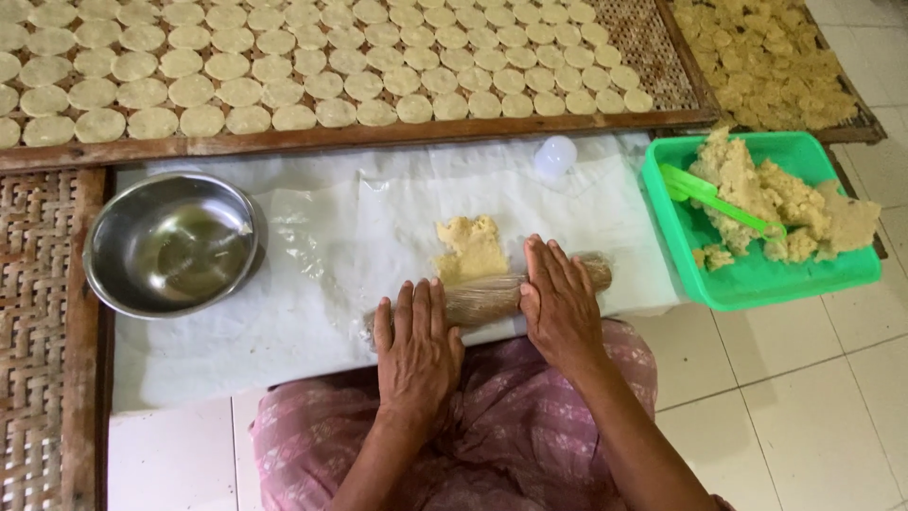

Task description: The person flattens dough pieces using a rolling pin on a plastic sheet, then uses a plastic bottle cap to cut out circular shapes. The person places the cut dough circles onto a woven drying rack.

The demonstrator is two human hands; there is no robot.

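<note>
down on the white sheet (312, 322), mid-roll with a rolling pin (487, 295)

left hand (416, 345) and right hand (558, 303) both flat and open on the pin, palms pressing, nothing gripped. dough lump (470, 248) just beyond it, only partly flattened. rack of round discs (312, 66) already laid out up top, big pile of dough (785, 199) left in the green tub (757, 284). steel bowl (173, 244) off left.
</note>
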